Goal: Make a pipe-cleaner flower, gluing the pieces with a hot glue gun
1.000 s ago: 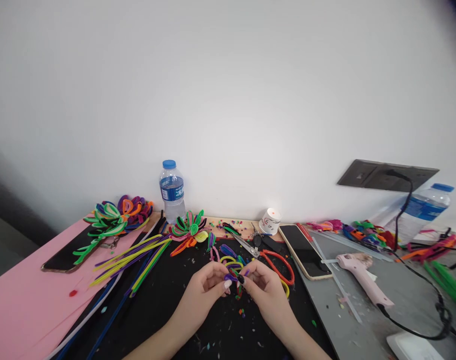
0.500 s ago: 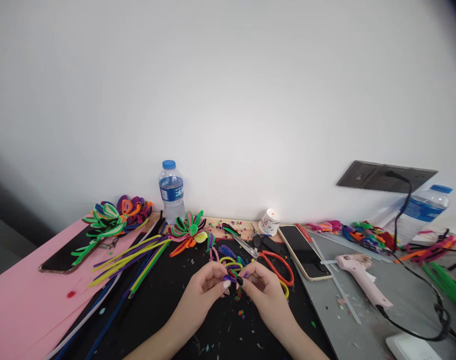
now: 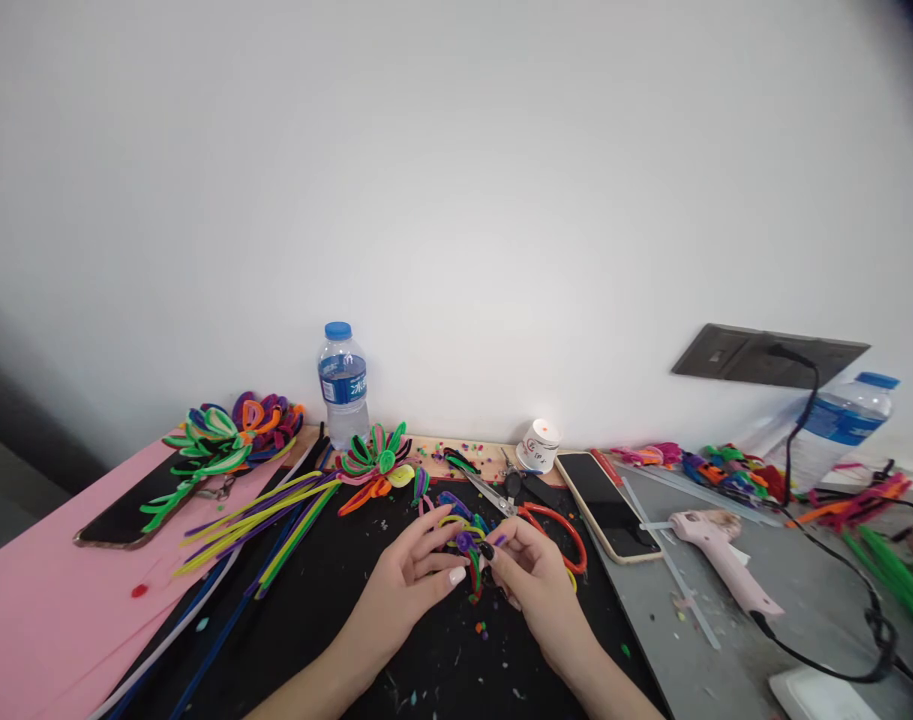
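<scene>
A small, round purple coil of fuzzy wire [image 3: 464, 541] sits between the hands, pinched by the right hand [image 3: 529, 568]; the left hand [image 3: 403, 570] has thumb and fingers apart. If the right pinch slackens, the coil could unwind.

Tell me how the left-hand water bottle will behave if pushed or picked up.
The water bottle would probably tip if pushed near its cap, being tall and narrow. It seems to hold water, so it should feel heavier than an empty one. Its clear, thin-looking plastic would likely give under a squeeze.
</scene>
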`<action>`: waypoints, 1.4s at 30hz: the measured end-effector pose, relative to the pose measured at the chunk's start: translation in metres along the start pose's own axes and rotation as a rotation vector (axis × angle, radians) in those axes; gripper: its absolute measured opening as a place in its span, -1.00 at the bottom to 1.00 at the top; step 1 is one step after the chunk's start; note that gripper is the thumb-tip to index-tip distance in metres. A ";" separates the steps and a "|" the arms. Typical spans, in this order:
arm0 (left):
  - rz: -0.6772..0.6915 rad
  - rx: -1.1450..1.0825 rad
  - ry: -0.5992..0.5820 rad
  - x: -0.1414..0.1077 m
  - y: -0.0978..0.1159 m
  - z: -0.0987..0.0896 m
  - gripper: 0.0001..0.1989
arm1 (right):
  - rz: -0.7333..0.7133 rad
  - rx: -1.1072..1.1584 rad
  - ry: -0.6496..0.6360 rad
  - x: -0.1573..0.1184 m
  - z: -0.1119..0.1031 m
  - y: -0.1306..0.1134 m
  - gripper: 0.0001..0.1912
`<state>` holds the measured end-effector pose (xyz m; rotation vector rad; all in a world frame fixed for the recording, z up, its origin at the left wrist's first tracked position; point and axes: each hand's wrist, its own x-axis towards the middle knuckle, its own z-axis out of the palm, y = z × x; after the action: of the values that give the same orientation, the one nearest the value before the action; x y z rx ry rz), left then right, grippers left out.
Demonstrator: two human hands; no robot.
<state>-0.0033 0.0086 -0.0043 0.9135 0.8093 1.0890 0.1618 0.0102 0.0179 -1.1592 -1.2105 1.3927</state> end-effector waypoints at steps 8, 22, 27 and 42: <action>0.082 0.109 0.219 -0.001 0.008 0.000 -0.63 | 0.026 0.120 0.037 0.000 0.003 -0.005 -0.70; 0.116 0.205 0.276 -0.004 0.010 0.000 -0.79 | 0.015 0.186 -0.006 0.000 0.002 0.000 -0.73; 0.086 0.161 0.292 -0.003 0.009 -0.001 -0.76 | 0.009 0.190 -0.019 0.000 0.001 0.001 -0.76; 0.120 0.161 0.285 -0.002 0.008 -0.003 -0.80 | -0.012 0.233 -0.075 0.001 -0.003 0.006 -0.78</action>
<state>-0.0100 0.0093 0.0020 0.9633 1.1014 1.2911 0.1645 0.0113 0.0112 -0.9429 -1.0718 1.5347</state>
